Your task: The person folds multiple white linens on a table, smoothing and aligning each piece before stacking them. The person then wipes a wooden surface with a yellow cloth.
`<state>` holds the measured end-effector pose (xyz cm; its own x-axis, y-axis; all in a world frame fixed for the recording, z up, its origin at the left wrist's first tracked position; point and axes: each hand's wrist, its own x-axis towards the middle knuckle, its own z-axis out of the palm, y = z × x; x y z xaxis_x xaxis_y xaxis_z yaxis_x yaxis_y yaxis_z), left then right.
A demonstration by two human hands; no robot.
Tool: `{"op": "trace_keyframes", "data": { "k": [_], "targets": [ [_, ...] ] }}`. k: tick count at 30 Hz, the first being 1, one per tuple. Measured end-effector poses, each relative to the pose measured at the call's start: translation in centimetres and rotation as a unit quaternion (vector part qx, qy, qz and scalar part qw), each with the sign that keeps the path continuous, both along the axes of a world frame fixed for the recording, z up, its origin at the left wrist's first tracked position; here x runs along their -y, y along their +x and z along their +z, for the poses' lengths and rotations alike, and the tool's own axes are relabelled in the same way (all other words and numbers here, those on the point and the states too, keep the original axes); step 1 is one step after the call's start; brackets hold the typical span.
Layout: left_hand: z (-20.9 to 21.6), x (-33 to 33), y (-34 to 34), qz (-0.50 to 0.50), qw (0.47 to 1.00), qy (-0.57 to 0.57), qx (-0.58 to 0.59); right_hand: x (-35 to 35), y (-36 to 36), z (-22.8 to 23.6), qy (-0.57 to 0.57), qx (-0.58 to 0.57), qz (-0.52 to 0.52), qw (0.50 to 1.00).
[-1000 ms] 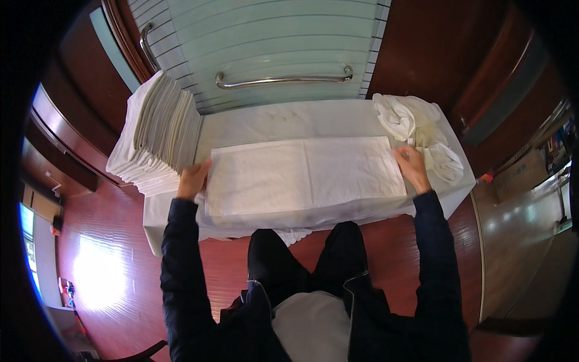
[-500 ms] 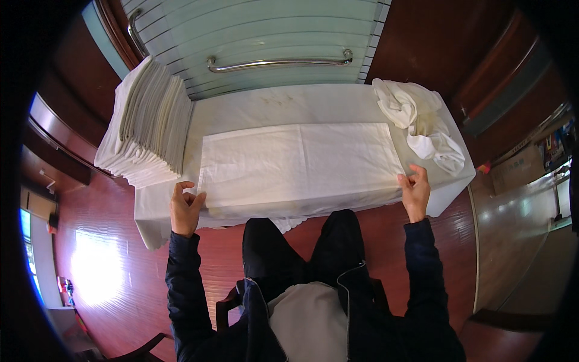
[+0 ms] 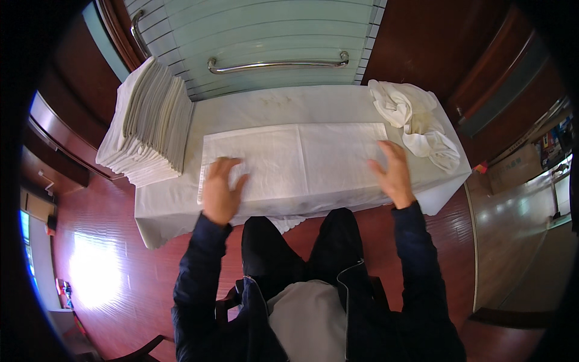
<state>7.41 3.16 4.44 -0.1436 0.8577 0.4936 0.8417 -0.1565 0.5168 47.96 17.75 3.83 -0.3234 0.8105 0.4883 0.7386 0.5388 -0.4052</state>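
Note:
A white cloth [image 3: 283,160], folded into a long rectangle with a crease near its middle, lies flat in front of me. Over its left part is my left hand [image 3: 222,188], fingers apart and holding nothing, slightly blurred. My right hand [image 3: 393,174] is over the cloth's right end, likewise with fingers spread and nothing in them. Whether either hand touches the cloth I cannot tell. To the left rises a tall stack of folded white cloths [image 3: 151,120]. At the far right lies a crumpled heap of white cloth [image 3: 410,114].
The table [image 3: 253,102] wears a white cover that hangs over its front edge. Behind it stands a pale glass panel with a metal handle bar [image 3: 277,65]. Below are my knees [image 3: 271,247] and the reddish floor [image 3: 145,211]. Boxes [image 3: 512,172] stand at the right.
Both hands have let go of the cloth's near corners. They have moved inward and away from me, over the cloth, with the fingers opened.

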Motion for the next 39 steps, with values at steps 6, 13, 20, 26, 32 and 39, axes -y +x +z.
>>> {"op": "trace_keyframes", "data": {
  "k": [6, 13, 20, 26, 32, 39],
  "targets": [
    [-4.5, -5.1, -0.4, 0.017, 0.984, -0.045, -0.170, -0.5, -2.3, -4.2, -0.076, 0.129, 0.078, 0.986],
    [-5.3, -6.1, -7.1, 0.129, 0.959, -0.136, -0.214, -2.8, 1.3, -3.0, -0.120, 0.189, -0.033, 0.974],
    [-6.4, -10.8, -5.1, 0.110, 0.967, -0.094, -0.211, -9.3, -2.5, -4.3, -0.105, 0.201, -0.040, 0.973],
    [-6.5, -10.1, -6.4, 0.121, 0.966, -0.082, -0.214, -9.9, -0.6, -5.8, -0.070, 0.150, -0.062, 0.984],
    [-6.2, -10.1, -5.7, 0.118, 0.966, -0.086, -0.214, -9.8, 0.0, -6.3, -0.022, 0.031, -0.055, 0.998],
    [-5.9, -9.8, -5.6, 0.128, 0.966, -0.090, -0.208, -9.3, -0.1, -5.7, -0.028, -0.009, -0.098, 0.995]
  ]
}}
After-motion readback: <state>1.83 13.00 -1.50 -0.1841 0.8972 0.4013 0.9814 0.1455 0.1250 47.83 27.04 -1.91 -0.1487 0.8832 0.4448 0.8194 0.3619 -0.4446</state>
